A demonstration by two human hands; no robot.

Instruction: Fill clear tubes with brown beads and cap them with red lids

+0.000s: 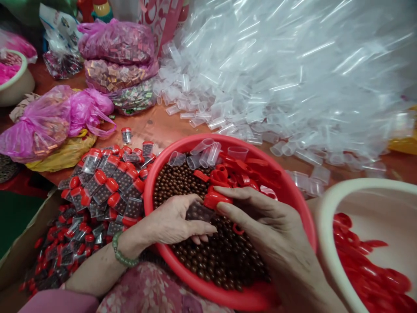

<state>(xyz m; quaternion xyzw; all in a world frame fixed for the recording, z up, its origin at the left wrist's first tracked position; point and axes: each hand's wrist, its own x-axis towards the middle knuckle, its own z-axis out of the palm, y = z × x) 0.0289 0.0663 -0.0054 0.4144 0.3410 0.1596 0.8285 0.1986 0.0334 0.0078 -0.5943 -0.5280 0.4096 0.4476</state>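
Over a red basin [150,191] of brown balls [224,256], my left hand [176,219] holds a clear container [199,212] filled with brown balls. My right hand [260,217] pinches a red cap [217,198] between thumb and fingers, at the container's right end. Whether the cap is fully seated cannot be seen. Behind my hands, loose red caps [247,171] and several clear tubes [210,154] lie on the balls inside the basin.
Filled red-capped containers [110,187] are heaped at the left. A large pile of clear tubes [276,78] covers the back right. A white basin [329,226] with red caps stands at right. Pink bags [117,43] sit at the back left on the orange-brown table [146,126].
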